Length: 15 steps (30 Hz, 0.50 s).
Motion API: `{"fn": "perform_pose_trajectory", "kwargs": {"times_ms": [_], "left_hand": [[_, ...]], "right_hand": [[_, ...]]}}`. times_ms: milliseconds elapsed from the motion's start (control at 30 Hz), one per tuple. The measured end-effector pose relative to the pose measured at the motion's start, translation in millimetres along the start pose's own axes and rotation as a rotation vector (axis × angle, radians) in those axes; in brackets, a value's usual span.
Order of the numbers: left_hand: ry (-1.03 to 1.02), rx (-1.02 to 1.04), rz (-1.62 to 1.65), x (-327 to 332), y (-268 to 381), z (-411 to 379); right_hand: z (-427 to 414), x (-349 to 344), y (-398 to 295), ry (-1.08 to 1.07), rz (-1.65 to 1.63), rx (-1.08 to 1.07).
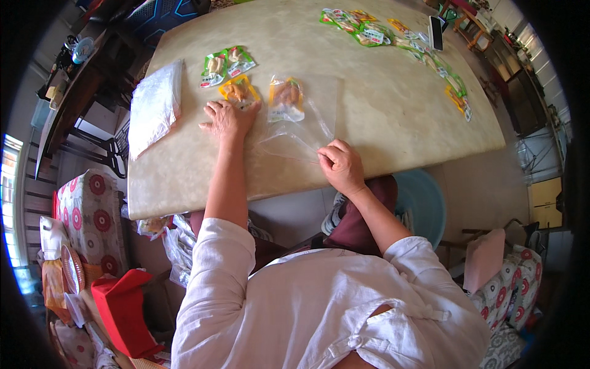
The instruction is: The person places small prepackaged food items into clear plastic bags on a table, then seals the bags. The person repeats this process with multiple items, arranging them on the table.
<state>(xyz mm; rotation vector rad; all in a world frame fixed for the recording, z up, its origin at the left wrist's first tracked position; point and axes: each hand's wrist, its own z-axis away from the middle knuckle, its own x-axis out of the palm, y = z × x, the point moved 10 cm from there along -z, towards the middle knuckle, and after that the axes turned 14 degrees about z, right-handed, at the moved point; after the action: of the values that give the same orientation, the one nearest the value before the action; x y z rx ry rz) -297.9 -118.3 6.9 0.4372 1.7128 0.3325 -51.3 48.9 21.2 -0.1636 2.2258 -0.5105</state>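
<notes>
A yellow-edged sealed food packet [238, 90] lies on the table, its lower end covered by my left hand [229, 119]. The fingers there are spread, with the thumb at the packet's lower right corner. My right hand [342, 165] pinches the near right edge of a clear plastic bag [320, 115], which lies flat. At the bag's upper left, another yellow-edged packet [286, 98] with brown meat appears to be inside it. Just beyond my left hand are two green-edged packets, one on the left [215, 67] and one on the right [240, 61], with pale pieces showing.
A stack of clear plastic bags [156, 108] rests at the table's left edge. Several green and yellow packets [368, 33] form a curved row along the far right, beside a phone [435, 33] standing upright. A blue tub [421, 198] is on the floor beyond the table's near edge [295, 193].
</notes>
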Motion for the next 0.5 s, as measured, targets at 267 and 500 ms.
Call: {"fn": "perform_pose_trajectory", "kwargs": {"times_ms": [267, 500], "left_hand": [[-0.021, -0.025, 0.497, 11, -27, -29], [-0.205, -0.214, 1.528, -34, -81, 53]], "right_hand": [[0, -5, 4, 0.031, -0.014, 0.030], [2, -7, 18, 0.098, -0.125, 0.111]]}}
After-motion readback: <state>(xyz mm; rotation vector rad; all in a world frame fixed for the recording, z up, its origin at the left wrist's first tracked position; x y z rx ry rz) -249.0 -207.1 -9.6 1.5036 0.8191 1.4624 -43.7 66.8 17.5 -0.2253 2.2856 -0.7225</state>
